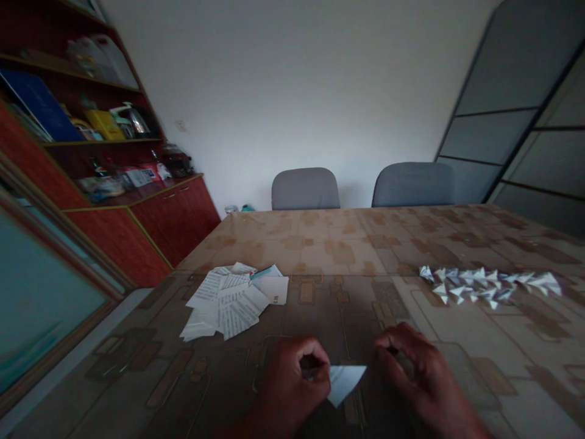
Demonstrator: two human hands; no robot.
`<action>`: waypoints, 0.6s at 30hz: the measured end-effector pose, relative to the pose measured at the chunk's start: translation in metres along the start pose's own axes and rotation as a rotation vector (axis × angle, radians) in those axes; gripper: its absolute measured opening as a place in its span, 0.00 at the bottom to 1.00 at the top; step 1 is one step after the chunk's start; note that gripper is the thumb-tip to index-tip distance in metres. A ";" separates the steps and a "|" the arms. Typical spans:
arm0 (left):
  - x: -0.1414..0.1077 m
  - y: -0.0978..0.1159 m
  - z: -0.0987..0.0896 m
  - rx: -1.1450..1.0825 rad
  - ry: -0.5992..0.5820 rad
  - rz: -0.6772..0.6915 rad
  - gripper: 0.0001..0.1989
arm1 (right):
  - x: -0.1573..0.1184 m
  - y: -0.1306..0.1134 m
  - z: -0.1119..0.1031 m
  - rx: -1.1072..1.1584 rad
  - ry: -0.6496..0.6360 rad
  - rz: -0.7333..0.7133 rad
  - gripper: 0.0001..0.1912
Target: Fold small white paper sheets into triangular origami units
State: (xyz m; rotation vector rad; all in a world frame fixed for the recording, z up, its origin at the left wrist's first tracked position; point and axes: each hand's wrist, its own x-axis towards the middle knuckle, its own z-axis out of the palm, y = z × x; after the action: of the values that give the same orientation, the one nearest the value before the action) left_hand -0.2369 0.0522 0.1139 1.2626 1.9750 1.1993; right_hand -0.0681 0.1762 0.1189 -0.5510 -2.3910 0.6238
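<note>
While the left hand [295,378] pinches a small folded piece of paper [346,385] between thumb and fingers, its pointed corners jutting toward the right, the right hand [420,375] hangs just beside it, fingers curled, apart from the paper; whether that grip is closed I cannot tell. Farther out on the patterned counter [329,238], printed paper slips [231,299] lie overlapping on the left, and pointed folded paper pieces [491,285] sit in rows on the right. Beyond the far edge stand two grey chairs [305,189], before a pale wall [292,91].
</note>
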 end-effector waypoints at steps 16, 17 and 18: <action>0.004 -0.007 -0.006 0.078 -0.026 0.061 0.08 | -0.001 0.005 0.006 0.102 -0.126 0.026 0.14; 0.006 -0.006 -0.009 0.070 -0.024 0.052 0.08 | -0.001 0.008 0.006 0.111 -0.125 0.052 0.15; 0.007 -0.005 -0.013 0.060 -0.022 0.045 0.08 | -0.001 0.009 0.005 0.122 -0.120 0.078 0.15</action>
State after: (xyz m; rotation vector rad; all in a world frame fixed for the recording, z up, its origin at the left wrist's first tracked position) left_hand -0.2524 0.0525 0.1156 1.3512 1.9895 1.1508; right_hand -0.0686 0.1817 0.1094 -0.5708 -2.4317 0.8524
